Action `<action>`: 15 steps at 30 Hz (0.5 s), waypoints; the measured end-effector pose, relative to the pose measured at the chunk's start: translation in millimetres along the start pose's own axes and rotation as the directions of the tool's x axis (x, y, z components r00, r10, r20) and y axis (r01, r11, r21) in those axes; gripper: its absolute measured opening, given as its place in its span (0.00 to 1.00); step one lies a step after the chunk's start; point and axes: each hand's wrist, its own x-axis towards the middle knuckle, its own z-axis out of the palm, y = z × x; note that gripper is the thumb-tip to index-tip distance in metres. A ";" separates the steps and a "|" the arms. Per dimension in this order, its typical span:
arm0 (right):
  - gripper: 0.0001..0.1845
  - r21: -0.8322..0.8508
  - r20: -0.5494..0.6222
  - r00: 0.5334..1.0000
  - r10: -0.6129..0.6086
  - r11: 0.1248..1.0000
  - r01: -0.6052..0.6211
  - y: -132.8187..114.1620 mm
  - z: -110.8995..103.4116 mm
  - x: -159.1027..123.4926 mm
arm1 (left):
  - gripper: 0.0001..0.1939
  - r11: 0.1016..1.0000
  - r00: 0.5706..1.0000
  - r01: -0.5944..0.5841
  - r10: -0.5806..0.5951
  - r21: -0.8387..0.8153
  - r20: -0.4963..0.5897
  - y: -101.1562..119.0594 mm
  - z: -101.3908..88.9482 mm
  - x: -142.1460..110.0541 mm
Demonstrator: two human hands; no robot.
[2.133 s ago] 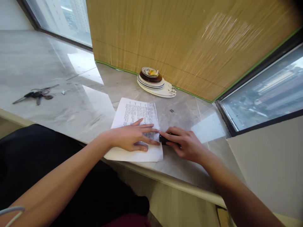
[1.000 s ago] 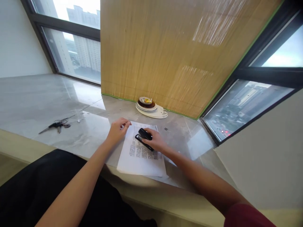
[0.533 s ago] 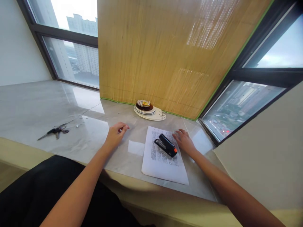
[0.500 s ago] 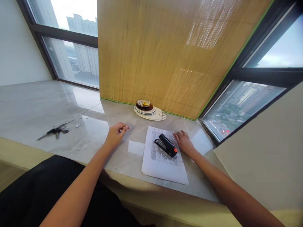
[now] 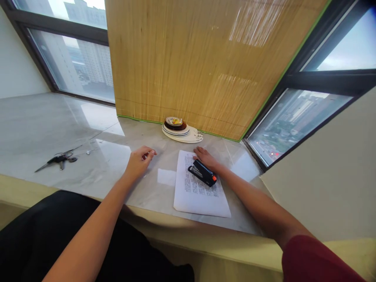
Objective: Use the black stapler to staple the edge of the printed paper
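A stack of printed paper sheets (image 5: 190, 203) lies on the grey marble sill. On top of the print rests a black stapler (image 5: 202, 173) with an orange tip, set at a slant. My right hand (image 5: 206, 158) is at the paper's far edge, just beyond the stapler, its fingers stretched out low and holding nothing. To the left of the paper, my left hand (image 5: 140, 159) rests on the sill with its fingers curled in toward the thumb. Nothing shows in it.
Stacked plates (image 5: 176, 131), with a small yellow item on top, stand at the back by the bamboo blind (image 5: 182, 58). Keys (image 5: 60, 159) and a small white item (image 5: 88, 152) lie at left. The sill's front edge (image 5: 164, 223) runs close to my legs.
My right hand has moved left and away from me, from beside the paper to its far edge. The view has shifted slightly. My left hand, paper and stapler keep their places.
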 end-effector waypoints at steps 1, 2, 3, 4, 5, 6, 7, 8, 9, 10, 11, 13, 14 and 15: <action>0.32 -0.009 0.006 1.000 -0.017 1.000 0.017 -10.8 5.5 5.9 | 0.17 1.000 1.000 0.002 -0.002 -0.002 -0.003 0.1 -0.3 0.1; 0.32 -0.020 0.011 1.000 -0.023 1.000 0.023 -21.3 10.6 11.9 | 0.17 1.000 1.000 0.006 -0.006 -0.007 -0.005 0.1 -0.6 0.2; 0.32 -0.030 0.016 1.000 -0.021 0.999 0.021 -31.4 15.2 18.0 | 0.17 1.000 1.000 0.012 -0.012 -0.013 -0.005 0.0 -0.9 0.4; 0.33 -0.040 0.021 1.000 -0.014 0.999 0.015 -40.8 18.9 24.1 | 0.17 1.000 1.000 0.017 -0.017 -0.019 -0.004 -0.2 -1.1 0.5; 0.33 -0.048 0.025 1.000 -0.007 0.999 0.009 -49.9 21.8 30.0 | 0.17 0.999 1.000 0.021 -0.021 -0.025 -0.002 -0.6 -1.3 0.6; 0.34 -0.054 0.029 1.000 -0.001 0.999 0.003 -58.7 23.9 35.6 | 0.17 0.999 1.000 0.024 -0.024 -0.028 0.000 -1.0 -1.4 0.7; 0.35 -0.058 0.032 0.999 0.005 0.998 -0.003 -67.4 25.4 40.9 | 0.17 0.999 1.000 0.025 -0.025 -0.031 -0.001 -1.6 -1.5 0.8; 0.35 -0.061 0.033 0.999 0.012 0.998 -0.010 -76.4 26.7 45.9 | 0.17 0.999 1.000 0.024 -0.024 -0.034 -0.003 -2.0 -1.6 0.8; 0.36 -0.062 0.031 0.999 0.019 0.998 -0.017 -85.7 27.8 50.6 | 0.16 0.999 1.000 0.022 -0.022 -0.039 -0.009 -2.4 -1.9 0.9; 0.36 -0.061 0.029 0.999 0.025 0.998 -0.024 -95.7 29.2 55.3 | 0.16 0.999 1.000 0.017 -0.018 -0.046 -0.018 -2.5 -2.4 1.0; 0.35 -0.058 0.026 0.999 0.030 0.998 -0.029 -106.5 30.9 60.0 | 0.16 0.998 0.999 0.011 -0.013 -0.054 -0.029 -2.3 -3.1 1.2; 0.34 -0.044 0.023 0.999 0.029 0.999 -0.028 -130.4 35.4 69.9 | 0.15 0.997 0.999 -0.001 -0.003 -0.073 -0.054 -1.0 -5.4 1.6; 0.34 -0.034 0.023 1.000 0.022 0.999 -0.021 -143.4 38.2 75.1 | 0.15 0.997 0.998 -0.002 -0.003 -0.080 -0.069 -0.1 -7.0 1.9; 0.34 -0.021 0.024 1.000 0.010 1.000 -0.010 -156.9 41.2 80.3 | 0.14 0.996 0.996 0.000 -0.008 -0.089 -0.086 0.8 -8.7 2.1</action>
